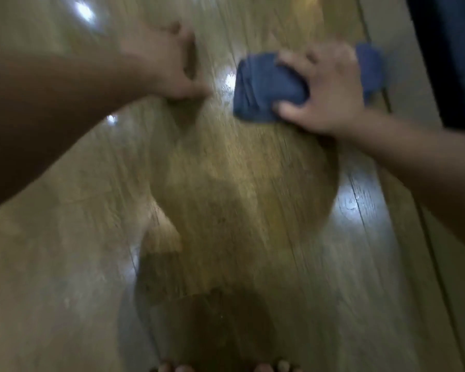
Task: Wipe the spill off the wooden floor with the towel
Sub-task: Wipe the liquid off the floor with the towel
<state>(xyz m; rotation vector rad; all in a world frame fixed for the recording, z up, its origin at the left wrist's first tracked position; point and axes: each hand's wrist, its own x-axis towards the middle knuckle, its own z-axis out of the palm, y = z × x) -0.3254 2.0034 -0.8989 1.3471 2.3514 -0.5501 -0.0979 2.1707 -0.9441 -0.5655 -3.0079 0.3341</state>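
A bunched blue towel (pixel 263 87) lies on the wooden floor (pixel 239 189) at upper right. My right hand (pixel 325 89) lies on top of it, fingers and thumb curled round the cloth. A shiny wet patch (pixel 226 81) glints on the boards just left of the towel. My left hand (pixel 164 63) is planted on the floor left of that patch, fingers spread and thumb pointing right, holding nothing. The frame is blurred by motion.
A pale baseboard or door frame (pixel 403 84) runs along the right, with a dark blue surface (pixel 451 55) beyond it. Bare toes (pixel 269 367) show at the bottom edge. Light reflections dot the boards at left and right.
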